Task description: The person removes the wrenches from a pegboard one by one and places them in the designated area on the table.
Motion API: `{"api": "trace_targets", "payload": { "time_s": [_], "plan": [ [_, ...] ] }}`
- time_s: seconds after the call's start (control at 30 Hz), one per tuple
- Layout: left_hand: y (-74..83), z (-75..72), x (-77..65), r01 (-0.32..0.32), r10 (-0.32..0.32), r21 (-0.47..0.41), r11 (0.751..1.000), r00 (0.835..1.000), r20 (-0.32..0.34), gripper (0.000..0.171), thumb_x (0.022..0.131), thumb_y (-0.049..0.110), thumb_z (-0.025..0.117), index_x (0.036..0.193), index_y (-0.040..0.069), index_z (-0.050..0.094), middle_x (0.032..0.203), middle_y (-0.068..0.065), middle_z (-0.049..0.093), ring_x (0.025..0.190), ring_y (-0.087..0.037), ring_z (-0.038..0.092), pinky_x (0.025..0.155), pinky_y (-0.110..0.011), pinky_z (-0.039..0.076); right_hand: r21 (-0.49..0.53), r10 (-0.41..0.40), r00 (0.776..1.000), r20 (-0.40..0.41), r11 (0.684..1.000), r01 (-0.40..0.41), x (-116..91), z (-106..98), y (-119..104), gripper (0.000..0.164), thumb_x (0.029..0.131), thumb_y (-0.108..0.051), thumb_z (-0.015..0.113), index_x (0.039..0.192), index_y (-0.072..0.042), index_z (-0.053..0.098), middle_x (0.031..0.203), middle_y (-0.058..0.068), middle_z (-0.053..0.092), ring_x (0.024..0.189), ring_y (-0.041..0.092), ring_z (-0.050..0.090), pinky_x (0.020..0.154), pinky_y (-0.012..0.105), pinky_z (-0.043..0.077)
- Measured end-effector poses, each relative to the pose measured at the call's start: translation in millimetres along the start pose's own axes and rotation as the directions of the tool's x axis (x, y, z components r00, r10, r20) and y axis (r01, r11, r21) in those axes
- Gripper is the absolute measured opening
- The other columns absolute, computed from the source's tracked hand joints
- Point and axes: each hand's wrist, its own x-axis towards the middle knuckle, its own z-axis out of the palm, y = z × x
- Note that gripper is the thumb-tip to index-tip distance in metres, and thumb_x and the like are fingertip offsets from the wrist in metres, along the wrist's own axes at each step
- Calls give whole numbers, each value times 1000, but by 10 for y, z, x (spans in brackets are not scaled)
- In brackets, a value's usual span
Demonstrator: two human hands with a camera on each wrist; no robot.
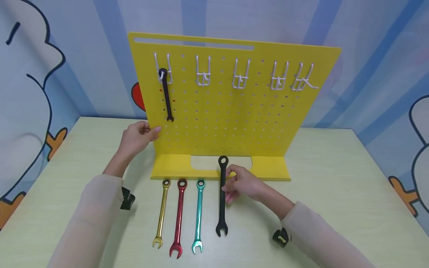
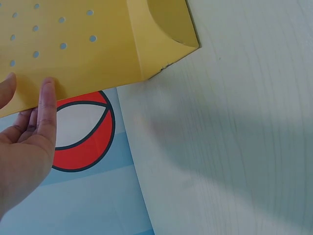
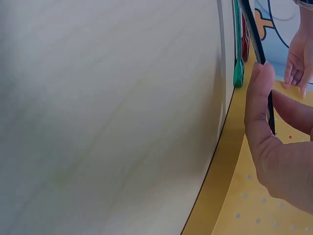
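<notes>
My right hand (image 1: 244, 183) pinches a black combination wrench (image 1: 222, 201) by the middle of its shaft. Its ring end points toward the pegboard and its jaw end toward me. In the right wrist view the thumb and a finger close on the dark wrench (image 3: 253, 29). My left hand (image 1: 135, 138) holds the left edge of the yellow pegboard (image 1: 221, 119), thumb at the front face. On the table, left of the black wrench, lie a gold wrench (image 1: 162, 216), a red wrench (image 1: 178, 219) and a teal wrench (image 1: 199, 216), roughly parallel.
A smaller black wrench (image 1: 167, 97) hangs by its ring end on the leftmost white hook (image 1: 169, 61). Several more hooks line the board's upper part, the rightmost hook (image 1: 303, 78) askew. The yellow base (image 1: 271, 169) rests on the pale table (image 1: 335, 186). Patterned cloth (image 1: 234, 18) stands behind.
</notes>
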Motion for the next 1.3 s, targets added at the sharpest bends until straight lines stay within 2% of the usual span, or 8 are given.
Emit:
{"api": "trace_targets", "payload": {
  "time_s": [0.43, 0.63, 1.0, 1.3],
  "plan": [
    [-2, -6, -2, -5, 5, 4, 1000, 1000, -2, 52, 88, 46, 54, 108, -2, 53, 101, -18, 61, 97, -32, 60, 82, -40, 44, -13, 23, 996, 83, 1000, -22, -74, 88, 71, 23, 84, 9, 54, 104, 7, 42, 69, 19, 63, 56, 29, 64, 57, 41, 53],
    [-4, -4, 9, 8, -8, 7, 1000, 1000, -1, 52, 88, 47, 55, 108, -1, 53, 101, -17, 61, 97, -31, 60, 82, -39, 44, 10, 58, 993, 100, 998, -59, -91, 122, 111, 21, 84, 11, 53, 101, 7, 42, 68, 20, 63, 56, 28, 64, 57, 40, 54],
    [0, -7, 1, -4, 4, 5, 1000, 1000, 1, 52, 88, 47, 54, 108, -1, 54, 101, -18, 62, 96, -32, 60, 79, -37, 44, 36, 40, 988, 148, 998, -46, -108, 150, 162, 19, 83, 13, 52, 98, 8, 42, 68, 22, 63, 56, 30, 65, 57, 39, 54],
    [10, -8, -4, 7, -7, 11, 1000, 1000, 2, 51, 88, 46, 54, 108, -1, 54, 101, -18, 61, 97, -32, 60, 80, -38, 44, 51, 69, 985, 158, 996, -78, -128, 184, 189, 19, 84, 12, 52, 97, 6, 41, 69, 22, 63, 57, 30, 65, 57, 39, 54]
  ]
}}
